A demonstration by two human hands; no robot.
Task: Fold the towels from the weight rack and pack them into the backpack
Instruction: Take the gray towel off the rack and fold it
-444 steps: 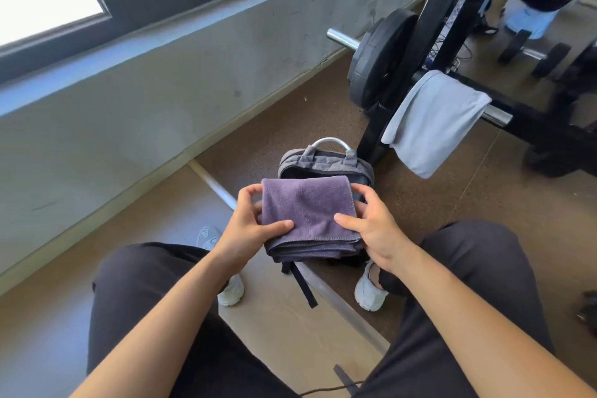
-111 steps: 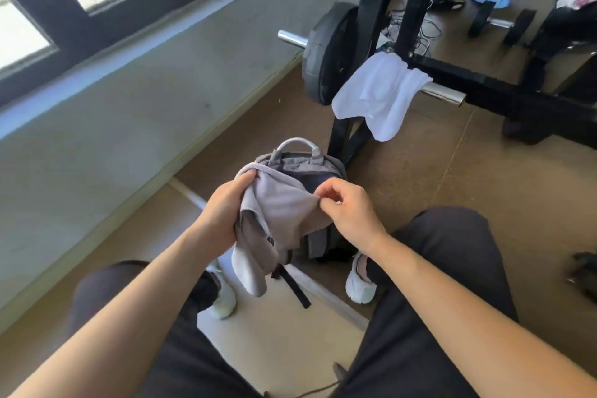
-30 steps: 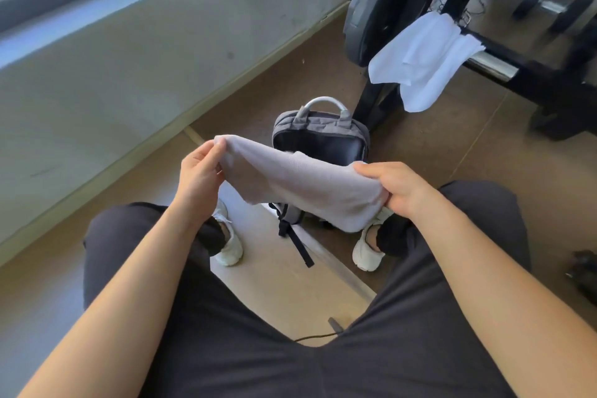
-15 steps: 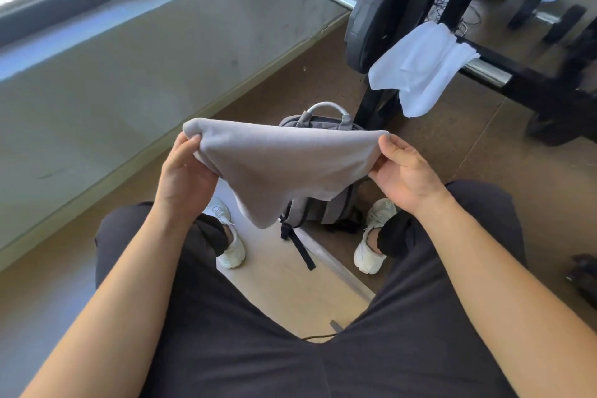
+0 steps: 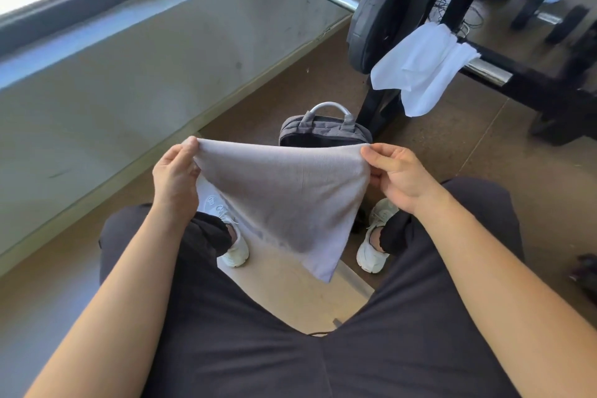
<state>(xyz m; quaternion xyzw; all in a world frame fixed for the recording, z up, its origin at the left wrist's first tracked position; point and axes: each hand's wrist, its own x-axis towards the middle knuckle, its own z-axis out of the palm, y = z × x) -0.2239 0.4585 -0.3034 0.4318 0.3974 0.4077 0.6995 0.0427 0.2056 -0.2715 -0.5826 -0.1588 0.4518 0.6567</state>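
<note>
I hold a light grey towel (image 5: 284, 197) stretched out in front of me, above my knees. My left hand (image 5: 176, 176) pinches its top left corner and my right hand (image 5: 399, 176) pinches its top right corner. The towel hangs down to a point between my shoes. Behind it stands a dark grey backpack (image 5: 324, 131) on the floor, its top open and its lower part hidden by the towel. A white towel (image 5: 420, 68) is draped over the chrome bar of the black weight rack (image 5: 529, 84) at the upper right.
A black weight plate (image 5: 378, 22) sits on the bar beside the rack upright. A grey wall with a window runs along the left. Dumbbells (image 5: 549, 18) and another person's legs show at the far upper right. My white shoes flank the backpack.
I have pulled the grey towel's top edge taut and wider between both hands, and more of the towel now hangs flat in front of the backpack.
</note>
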